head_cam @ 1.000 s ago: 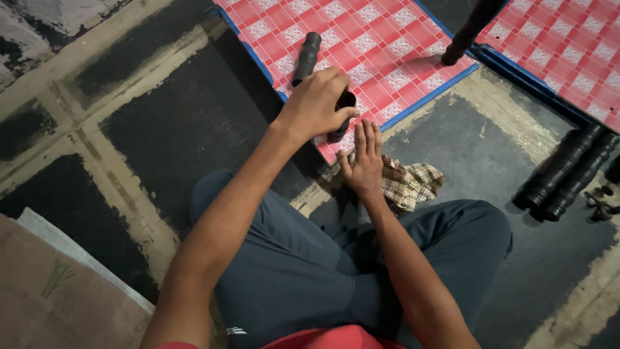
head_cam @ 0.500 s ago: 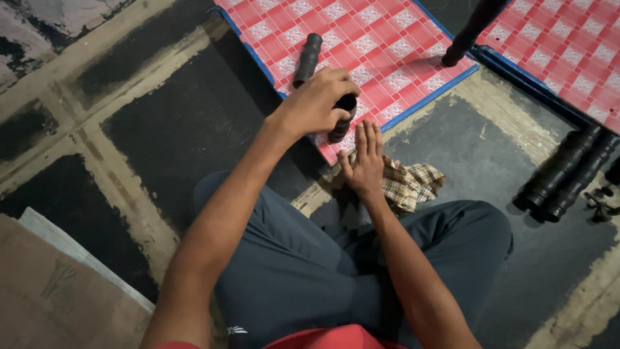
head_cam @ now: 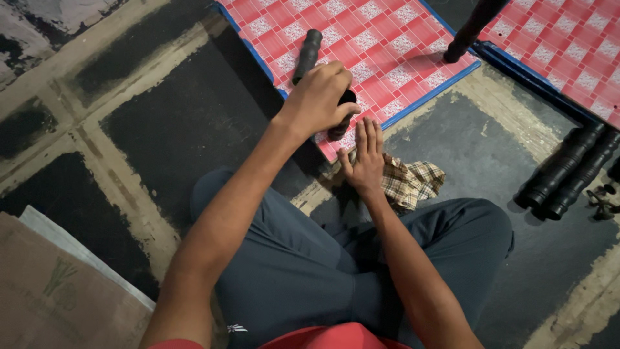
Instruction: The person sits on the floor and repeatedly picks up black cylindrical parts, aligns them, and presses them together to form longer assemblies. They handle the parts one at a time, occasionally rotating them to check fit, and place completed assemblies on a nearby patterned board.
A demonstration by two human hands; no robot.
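Black ribbed leg on the red checked panel gripped as before by left hand, fingers clamped round its lower end, right hand flat, fingers together, unmoved on checked cloth.

Two red checked boards lie at the far side. Four black ribbed cylindrical legs show: two far, two lying right. One plaid cloth sits near.

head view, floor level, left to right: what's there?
brown sack → left hand, closed on a black cylinder → right hand, flat on the floor → plaid cloth → dark furniture leg → black ribbed tubes
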